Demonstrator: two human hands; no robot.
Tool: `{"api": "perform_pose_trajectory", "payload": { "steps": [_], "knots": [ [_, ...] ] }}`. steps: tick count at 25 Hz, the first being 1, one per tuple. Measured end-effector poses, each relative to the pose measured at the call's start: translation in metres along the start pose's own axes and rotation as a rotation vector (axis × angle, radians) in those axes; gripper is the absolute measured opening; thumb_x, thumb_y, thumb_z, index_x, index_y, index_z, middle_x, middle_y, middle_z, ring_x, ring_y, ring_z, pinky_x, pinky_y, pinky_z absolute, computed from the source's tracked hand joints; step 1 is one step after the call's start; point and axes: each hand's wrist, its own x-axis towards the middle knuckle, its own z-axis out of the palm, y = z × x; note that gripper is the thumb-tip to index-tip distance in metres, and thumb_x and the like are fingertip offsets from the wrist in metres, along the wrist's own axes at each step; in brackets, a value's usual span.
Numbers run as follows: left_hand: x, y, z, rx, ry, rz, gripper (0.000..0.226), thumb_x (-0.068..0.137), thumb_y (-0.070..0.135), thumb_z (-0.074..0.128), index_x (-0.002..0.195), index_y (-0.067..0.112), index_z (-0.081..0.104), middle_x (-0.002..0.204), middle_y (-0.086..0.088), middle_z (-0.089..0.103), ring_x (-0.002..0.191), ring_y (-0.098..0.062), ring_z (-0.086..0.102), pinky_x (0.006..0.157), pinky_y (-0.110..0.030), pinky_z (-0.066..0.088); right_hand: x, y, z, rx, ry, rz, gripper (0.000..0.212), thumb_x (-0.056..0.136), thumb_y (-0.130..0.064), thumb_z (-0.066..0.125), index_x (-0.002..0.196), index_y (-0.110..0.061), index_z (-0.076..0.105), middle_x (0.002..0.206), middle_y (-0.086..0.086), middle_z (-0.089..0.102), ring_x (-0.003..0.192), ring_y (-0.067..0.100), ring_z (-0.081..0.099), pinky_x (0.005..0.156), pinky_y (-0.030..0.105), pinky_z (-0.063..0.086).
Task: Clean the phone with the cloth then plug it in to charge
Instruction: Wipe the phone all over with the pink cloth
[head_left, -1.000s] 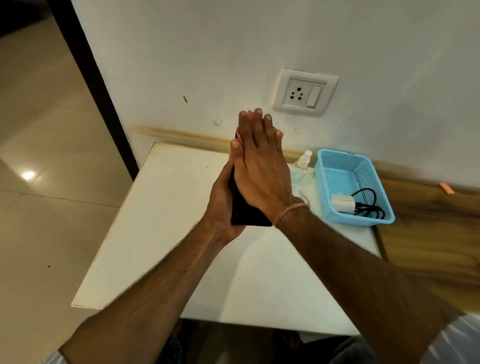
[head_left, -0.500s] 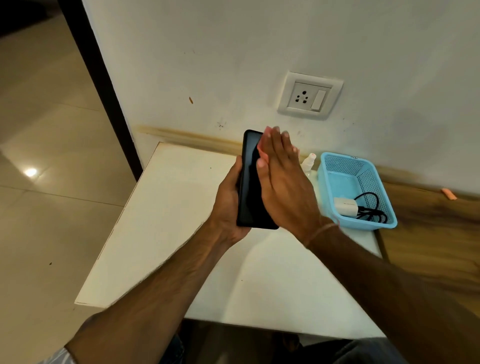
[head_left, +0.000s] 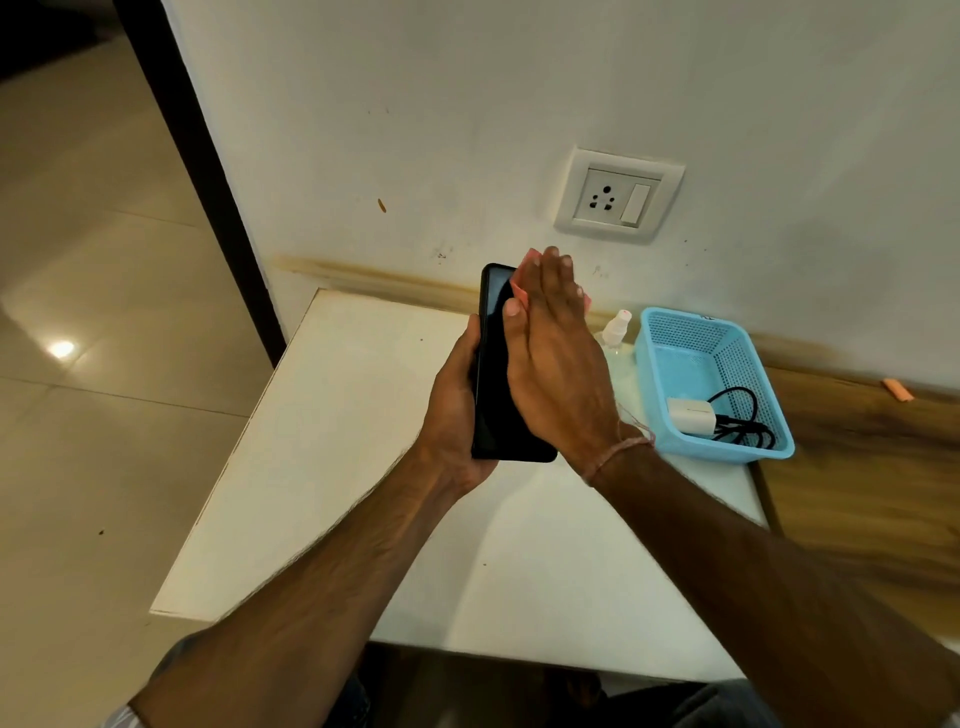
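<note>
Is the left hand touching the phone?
Touching. The head view shows the left hand wrapped around the edge of the phone, thumb on its side, holding it upright.

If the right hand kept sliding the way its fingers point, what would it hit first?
The right hand, pressing a pink cloth flat on the phone, points up toward the wall. Past the phone's top edge, the wall seems next, left of the socket; depth is unclear.

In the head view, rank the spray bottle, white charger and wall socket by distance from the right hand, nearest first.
1. Spray bottle: on the table just right of the right hand, beside the blue basket.
2. White charger: in the basket, farther right.
3. Wall socket: up on the wall, behind.
</note>
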Motion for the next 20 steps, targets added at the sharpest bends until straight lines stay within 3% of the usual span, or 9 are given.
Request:
{"api": "perform_pose_trajectory", "payload": {
  "steps": [3,7,11,13,16,20],
  "knots": [
    [0.000,-0.001,-0.001,-0.018,-0.043,-0.016,0.051,0.104,0.053,0.038,0.137,0.020,0.060,0.138,-0.008,0.064,0.126,-0.025,0.062,0.095,-0.038,0.054,0.000,-0.014,0.005,-0.031,-0.047,-0.137,0.056,0.101,-0.030,0.021,0.151,-0.008,0.006,0.160,0.007,0.000,0.147,0.015,-0.007,0.118,0.027,-0.010],
    [0.000,-0.002,-0.003,0.004,-0.025,-0.052,0.054,0.102,0.054,0.043,0.136,0.017,0.061,0.133,-0.011,0.067,0.119,-0.026,0.067,0.088,-0.038,0.059,-0.010,0.012,-0.007,-0.108,-0.167,-0.337,0.055,0.104,-0.031,0.020,0.153,-0.012,0.003,0.161,0.002,-0.003,0.146,0.010,-0.009,0.121,0.034,0.001],
    [0.000,-0.003,0.002,0.037,0.035,-0.047,0.054,0.101,0.055,0.044,0.132,0.018,0.066,0.127,-0.014,0.069,0.108,-0.029,0.070,0.092,-0.043,0.057,-0.004,0.023,-0.012,-0.055,-0.082,-0.063,0.055,0.105,-0.030,0.021,0.152,-0.014,-0.001,0.161,0.002,-0.006,0.146,0.011,-0.011,0.121,0.035,-0.001],
    [0.000,-0.002,0.000,0.012,0.006,-0.044,0.053,0.102,0.055,0.042,0.131,0.019,0.067,0.132,-0.011,0.067,0.118,-0.027,0.067,0.097,-0.041,0.056,-0.012,0.010,-0.003,-0.073,-0.086,-0.125,0.055,0.105,-0.031,0.021,0.152,-0.012,0.002,0.160,0.004,-0.005,0.147,0.013,-0.010,0.121,0.035,-0.002],
    [-0.001,0.002,-0.003,-0.015,-0.028,-0.054,0.053,0.102,0.055,0.043,0.131,0.017,0.067,0.137,-0.008,0.065,0.124,-0.024,0.063,0.099,-0.037,0.054,-0.022,0.017,-0.009,-0.132,-0.210,-0.392,0.054,0.105,-0.033,0.021,0.153,-0.013,0.006,0.161,0.001,-0.001,0.147,0.010,-0.007,0.121,0.035,0.006],
    [0.002,-0.003,-0.001,0.017,0.017,-0.056,0.050,0.099,0.057,0.047,0.119,0.020,0.075,0.121,-0.011,0.072,0.103,-0.026,0.073,0.081,-0.039,0.061,-0.004,0.017,-0.020,-0.020,-0.120,-0.148,0.053,0.105,-0.032,0.026,0.153,-0.015,0.010,0.160,0.000,0.006,0.147,0.009,0.001,0.120,0.032,0.010]
  ]
}}
